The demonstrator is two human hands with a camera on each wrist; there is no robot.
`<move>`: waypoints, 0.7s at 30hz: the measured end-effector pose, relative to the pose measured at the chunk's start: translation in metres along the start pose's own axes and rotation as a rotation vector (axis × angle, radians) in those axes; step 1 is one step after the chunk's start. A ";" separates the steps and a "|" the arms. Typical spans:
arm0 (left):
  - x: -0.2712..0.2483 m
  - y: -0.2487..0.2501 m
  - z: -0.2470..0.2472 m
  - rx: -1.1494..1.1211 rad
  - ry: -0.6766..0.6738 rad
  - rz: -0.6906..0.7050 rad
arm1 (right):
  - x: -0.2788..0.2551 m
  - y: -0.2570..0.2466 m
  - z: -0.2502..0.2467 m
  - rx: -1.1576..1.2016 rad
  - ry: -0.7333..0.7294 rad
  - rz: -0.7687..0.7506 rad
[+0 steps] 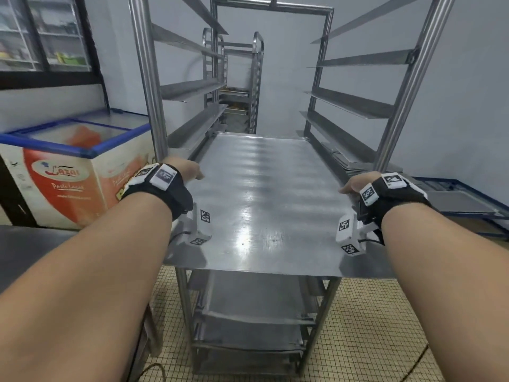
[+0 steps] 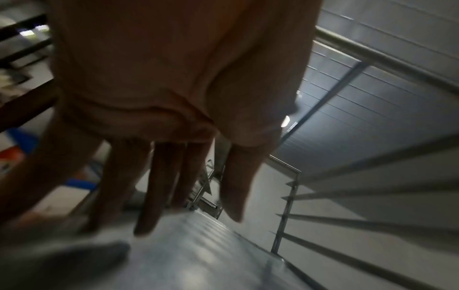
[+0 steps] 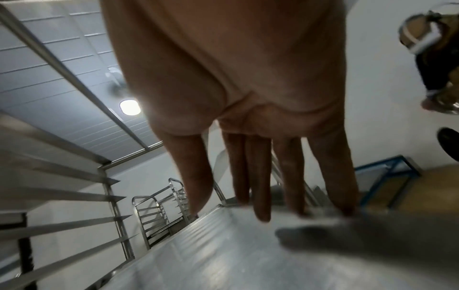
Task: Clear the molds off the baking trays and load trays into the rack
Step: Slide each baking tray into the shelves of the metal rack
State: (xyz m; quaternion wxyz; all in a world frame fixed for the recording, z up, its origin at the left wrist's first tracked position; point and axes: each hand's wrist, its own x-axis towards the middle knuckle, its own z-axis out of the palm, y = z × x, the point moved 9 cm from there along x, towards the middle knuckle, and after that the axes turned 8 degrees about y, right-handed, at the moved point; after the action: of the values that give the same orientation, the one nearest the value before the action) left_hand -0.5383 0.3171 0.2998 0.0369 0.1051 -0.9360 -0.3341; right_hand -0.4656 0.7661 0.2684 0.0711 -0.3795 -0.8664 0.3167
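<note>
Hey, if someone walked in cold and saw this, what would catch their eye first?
The bare steel baking tray fills the centre, part way into the tall rack, with the left hand and right hand at its side edges, fingers straight. At left, a red-and-white chest freezer.

Tray (image 1: 261, 194) sits partway in the rack (image 1: 148, 86), near end sticking out, left hand (image 1: 188, 172) on its left edge, right hand (image 1: 355, 184) on its right. More trays (image 1: 248, 321) sit below; chest freezer (image 1: 82, 166) left, second rack (image 1: 239, 86) behind.
</note>
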 end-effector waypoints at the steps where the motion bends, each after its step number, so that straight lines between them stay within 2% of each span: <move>1: -0.003 0.004 0.003 0.012 -0.046 0.045 | -0.011 -0.001 -0.002 0.023 -0.010 0.005; 4: -0.024 0.010 0.011 0.114 -0.230 0.135 | -0.052 -0.012 -0.005 0.020 -0.062 -0.050; 7: -0.045 0.011 0.017 0.344 -0.324 0.286 | -0.085 -0.023 -0.001 -0.054 -0.117 -0.151; 12: -0.087 0.012 0.025 0.423 -0.485 0.397 | -0.122 -0.027 0.020 -0.365 -0.218 -0.356; 15: -0.109 0.012 0.023 0.447 -0.502 0.453 | -0.148 -0.025 0.024 -0.405 -0.203 -0.452; 21: -0.149 -0.013 0.038 0.497 -0.499 0.521 | -0.198 -0.008 0.039 -0.344 -0.276 -0.537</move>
State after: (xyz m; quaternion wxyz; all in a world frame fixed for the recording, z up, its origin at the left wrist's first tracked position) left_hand -0.3963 0.3638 0.2627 -0.1337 -0.2128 -0.9634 -0.0933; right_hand -0.3460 0.6038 0.2652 -0.0311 -0.0982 -0.9774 0.1845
